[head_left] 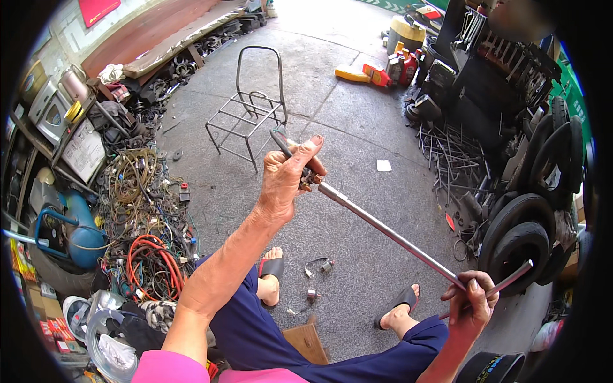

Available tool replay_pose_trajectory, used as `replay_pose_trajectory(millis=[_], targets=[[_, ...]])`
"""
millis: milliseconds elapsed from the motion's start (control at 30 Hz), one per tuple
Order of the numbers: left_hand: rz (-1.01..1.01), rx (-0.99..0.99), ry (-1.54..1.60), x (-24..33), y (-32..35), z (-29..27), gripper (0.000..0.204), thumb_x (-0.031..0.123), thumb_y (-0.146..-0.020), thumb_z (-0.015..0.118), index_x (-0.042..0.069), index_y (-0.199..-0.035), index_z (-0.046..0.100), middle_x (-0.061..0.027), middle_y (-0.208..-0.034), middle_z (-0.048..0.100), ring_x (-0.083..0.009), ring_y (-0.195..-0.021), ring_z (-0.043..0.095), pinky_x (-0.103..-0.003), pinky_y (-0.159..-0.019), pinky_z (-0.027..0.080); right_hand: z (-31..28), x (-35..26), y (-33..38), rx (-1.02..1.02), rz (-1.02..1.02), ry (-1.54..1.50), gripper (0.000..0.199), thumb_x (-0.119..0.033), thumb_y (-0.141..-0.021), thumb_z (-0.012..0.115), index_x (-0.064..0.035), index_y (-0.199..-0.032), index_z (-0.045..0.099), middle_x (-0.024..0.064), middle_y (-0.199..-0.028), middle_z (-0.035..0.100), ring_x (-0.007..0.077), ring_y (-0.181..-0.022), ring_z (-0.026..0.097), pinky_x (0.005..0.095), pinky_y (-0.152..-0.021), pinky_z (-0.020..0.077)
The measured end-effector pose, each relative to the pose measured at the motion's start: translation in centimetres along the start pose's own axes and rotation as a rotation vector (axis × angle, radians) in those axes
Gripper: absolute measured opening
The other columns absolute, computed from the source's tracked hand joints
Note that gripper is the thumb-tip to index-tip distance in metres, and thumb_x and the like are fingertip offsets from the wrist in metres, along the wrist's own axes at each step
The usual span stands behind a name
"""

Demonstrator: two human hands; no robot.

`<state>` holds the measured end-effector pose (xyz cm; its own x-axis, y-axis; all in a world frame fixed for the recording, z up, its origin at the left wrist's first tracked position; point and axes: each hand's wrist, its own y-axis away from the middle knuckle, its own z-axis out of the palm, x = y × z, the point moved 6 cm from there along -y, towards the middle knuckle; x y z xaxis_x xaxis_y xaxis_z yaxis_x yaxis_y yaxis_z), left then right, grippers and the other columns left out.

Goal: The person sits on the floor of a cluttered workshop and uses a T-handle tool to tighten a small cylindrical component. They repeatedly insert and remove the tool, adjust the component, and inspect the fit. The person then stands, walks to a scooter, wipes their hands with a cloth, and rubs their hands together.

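In the head view, the left hand [285,179] is clenched around the handles of pliers [295,161], whose tip meets the far end of a long metal rod [389,235]. The rod runs in the air from there down to the right, above the concrete floor [357,127]. The right hand [469,303] grasps its near end firmly. Far behind stands a wire metal frame [246,108]. On the left lies a heap of cables [143,210], on the right a stack of tyres [520,236].

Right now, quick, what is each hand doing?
Left hand: closed around pliers at the top end of a metal rod.
Right hand: closed on the rod's lower end.
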<state>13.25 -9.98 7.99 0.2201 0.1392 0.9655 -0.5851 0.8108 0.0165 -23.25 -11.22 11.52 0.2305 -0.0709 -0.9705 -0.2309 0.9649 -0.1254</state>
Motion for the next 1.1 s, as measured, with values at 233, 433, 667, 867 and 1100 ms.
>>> replay_pose_trajectory(millis=[233,433,667,867,1100], targets=[[0.013,-0.02,-0.112,-0.7,-0.8,1.2,0.037,0.035,-0.084,0.068,0.009,-0.058,0.064,0.0003,-0.054,0.059,-0.0037,-0.046,0.053,-0.018,-0.037,0.031,-0.2,2.1,-0.5,0.035,0.1,-0.013,0.024,-0.009,-0.086,0.051,0.0139,-0.092,0.057,0.0281,-0.066,0.063,0.0119,-0.029,0.041,0.0188,-0.03,0.0308],[-0.003,0.023,-0.124,-1.4,-0.8,1.0,0.037,0.036,-0.083,0.068,0.01,-0.057,0.063,0.0015,-0.055,0.058,-0.0046,-0.047,0.054,-0.018,-0.04,0.031,-1.5,2.7,-0.2,0.07,0.136,-0.04,0.024,-0.008,-0.088,0.05,0.0141,-0.093,0.057,0.0292,-0.067,0.062,0.0118,-0.028,0.04,0.0187,-0.028,0.0268],[-0.016,0.0,-0.165,-1.6,-0.1,2.0,0.036,0.035,-0.083,0.068,0.01,-0.058,0.063,0.0019,-0.057,0.059,-0.004,-0.05,0.054,-0.018,-0.041,0.033,-1.9,2.9,0.1,0.042,0.15,-0.111,0.024,-0.007,-0.09,0.048,0.0132,-0.097,0.058,0.028,-0.068,0.062,0.0105,-0.029,0.039,0.0187,-0.028,0.0251],[0.012,-0.025,-0.176,-1.6,0.1,2.6,0.035,0.034,-0.084,0.067,0.009,-0.059,0.064,0.0018,-0.057,0.058,-0.0036,-0.049,0.052,-0.018,-0.041,0.033,-2.5,3.3,0.4,0.064,0.186,-0.162,0.024,-0.008,-0.09,0.048,0.0124,-0.098,0.059,0.0277,-0.07,0.063,0.0103,-0.029,0.039,0.0183,-0.029,0.0246],[0.023,-0.041,-0.184,-1.4,0.8,3.0,0.036,0.033,-0.084,0.068,0.007,-0.06,0.064,0.0037,-0.054,0.053,-0.0023,-0.047,0.046,-0.018,-0.041,0.032,-2.6,4.0,0.6,0.06,0.228,-0.201,0.025,-0.009,-0.091,0.047,0.0123,-0.098,0.058,0.0271,-0.068,0.062,0.0107,-0.029,0.038,0.0184,-0.029,0.0243]])
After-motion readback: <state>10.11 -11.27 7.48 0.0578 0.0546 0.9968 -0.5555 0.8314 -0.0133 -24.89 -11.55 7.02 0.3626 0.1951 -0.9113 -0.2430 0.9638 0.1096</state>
